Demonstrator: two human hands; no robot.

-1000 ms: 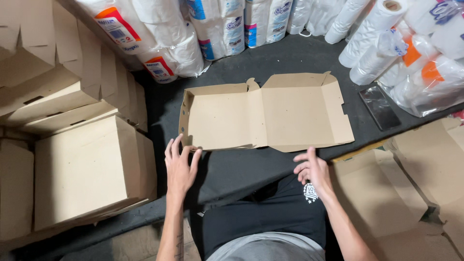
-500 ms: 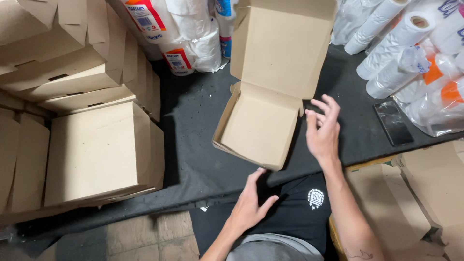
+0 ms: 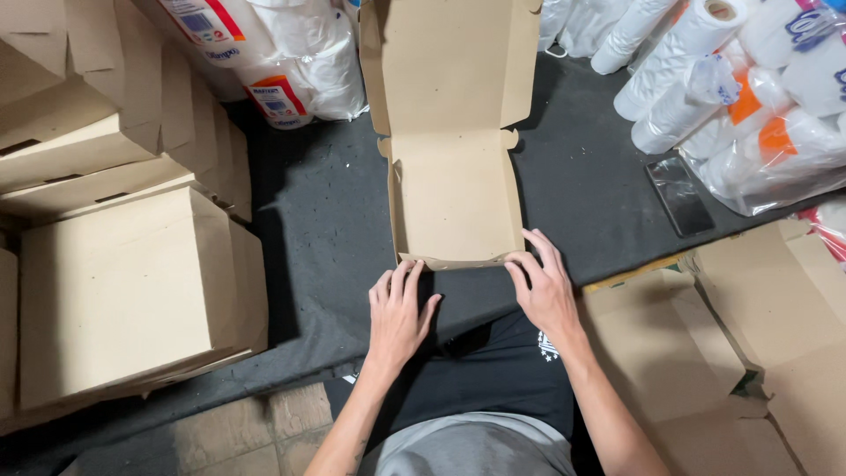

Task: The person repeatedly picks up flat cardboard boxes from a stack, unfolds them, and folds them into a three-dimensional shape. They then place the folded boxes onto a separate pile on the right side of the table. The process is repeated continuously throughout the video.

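Note:
An open brown cardboard box (image 3: 454,189) lies on the dark table (image 3: 326,229), its lid standing up at the far side and its tray toward me. My left hand (image 3: 398,313) rests with fingers spread at the near left corner of the tray, fingertips touching the front wall. My right hand (image 3: 546,286) touches the near right corner the same way. Neither hand grips anything.
Closed and folded brown boxes (image 3: 132,282) are stacked at the left. Flat cardboard blanks (image 3: 696,353) lie at the right. Wrapped paper-towel rolls (image 3: 740,97) line the back and right. A dark phone (image 3: 680,196) lies on the table.
The box has been turned so its tray faces me squarely, lid upright at the back. Both hands moved to its near front edge.

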